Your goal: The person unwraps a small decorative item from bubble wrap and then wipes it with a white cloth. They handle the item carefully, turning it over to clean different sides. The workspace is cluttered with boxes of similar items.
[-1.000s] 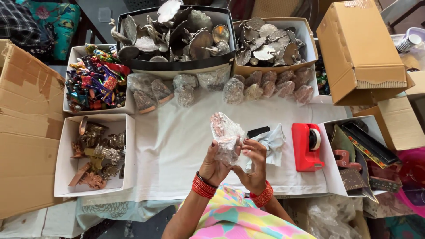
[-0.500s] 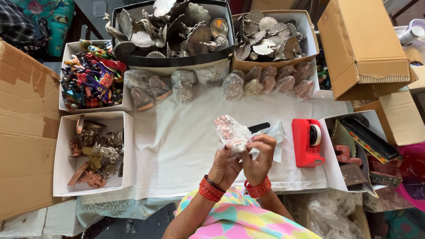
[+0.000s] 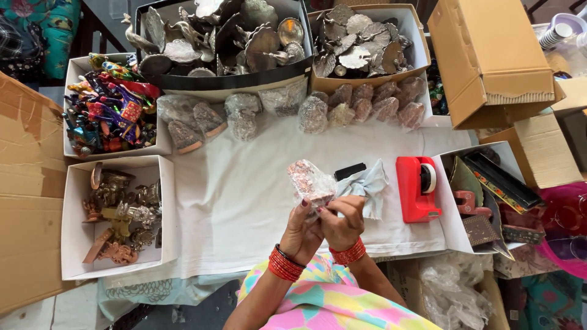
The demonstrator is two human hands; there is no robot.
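My left hand and my right hand are pressed together over the white cloth, both gripping the lower end of a small reddish item wrapped in clear bubble wrap. The wrapped item stands up above my fingers. Red bangles circle both wrists. Just right of my hands lie a crumpled pale plastic sheet and a small black object.
A red tape dispenser sits to the right. Several wrapped pieces line the cloth's far edge. Boxes hold metal figurines, colourful figures and metal plates. Cardboard boxes stand at right and left.
My hands have drawn closer together around the wrapped item's base, and the item has shifted slightly right and more upright. The camera view has moved a little.
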